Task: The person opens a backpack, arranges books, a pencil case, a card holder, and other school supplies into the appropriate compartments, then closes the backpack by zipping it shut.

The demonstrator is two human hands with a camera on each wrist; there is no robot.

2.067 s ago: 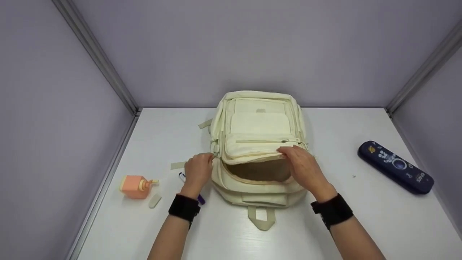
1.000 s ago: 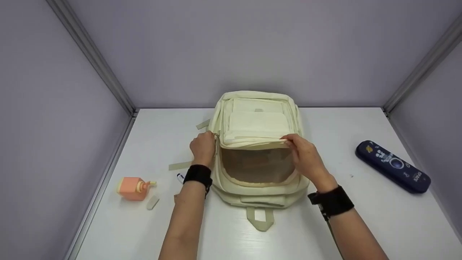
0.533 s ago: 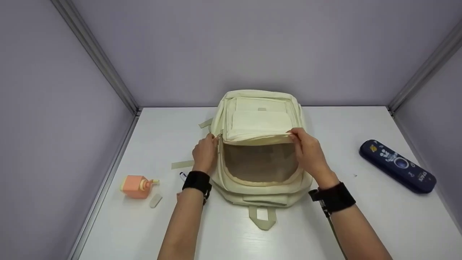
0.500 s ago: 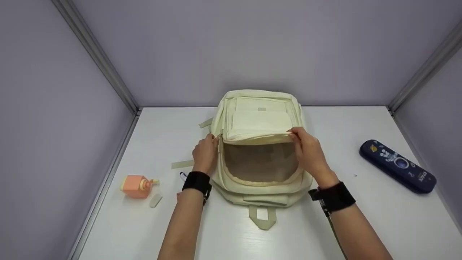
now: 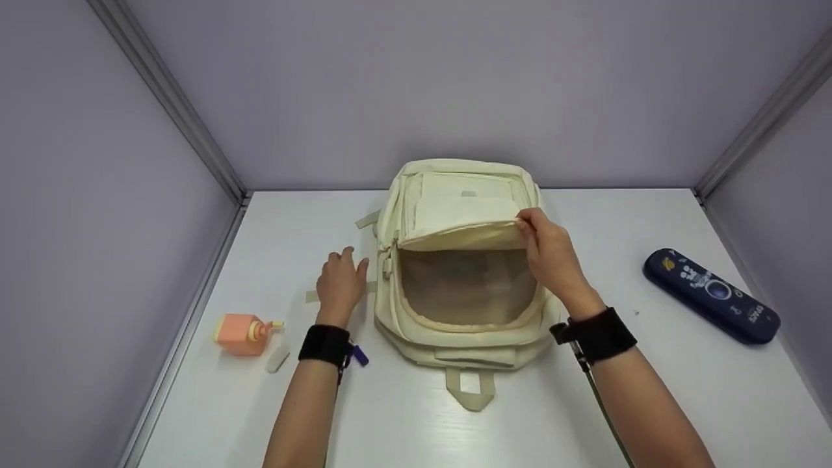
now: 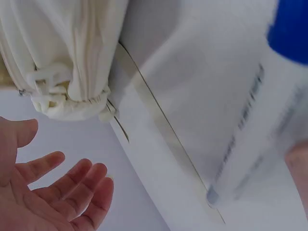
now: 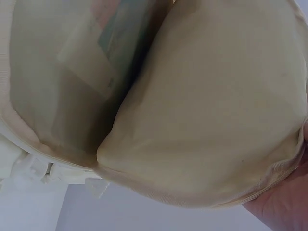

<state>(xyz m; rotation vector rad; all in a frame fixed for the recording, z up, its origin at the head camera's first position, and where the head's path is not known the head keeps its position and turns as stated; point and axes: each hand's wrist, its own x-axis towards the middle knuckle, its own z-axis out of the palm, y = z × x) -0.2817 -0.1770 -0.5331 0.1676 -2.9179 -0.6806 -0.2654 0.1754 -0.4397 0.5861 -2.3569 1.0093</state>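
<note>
A cream backpack (image 5: pixel 474 354) lies on the table with its main compartment unzipped and its top handle toward me. My right hand (image 5: pixel 552 260) pinches the edge of the backpack flap (image 5: pixel 468 237) near its right corner and holds it up. The right wrist view shows the flap's pale lining (image 7: pixel 216 96) and flat pinkish and teal things (image 7: pixel 115 36) inside. My left hand (image 5: pixel 341 286) is left of the bag, apart from it, fingers spread and holding nothing. A marker (image 6: pixel 260 125) with a white barrel and blue cap lies under the left wrist, mostly hidden in the head view.
On the left stand an orange pump bottle (image 5: pixel 242 335) and, beside it, a small whitish eraser-like block (image 5: pixel 277 359). A navy pencil case (image 5: pixel 712 296) lies at the right. A beige strap (image 5: pixel 313 296) runs from the bag beneath the left hand. Grey panels enclose the table.
The right hand has lifted the flap farther back, widening the opening. The left hand, which was at the bag's left zipper, has let go and moved left.
</note>
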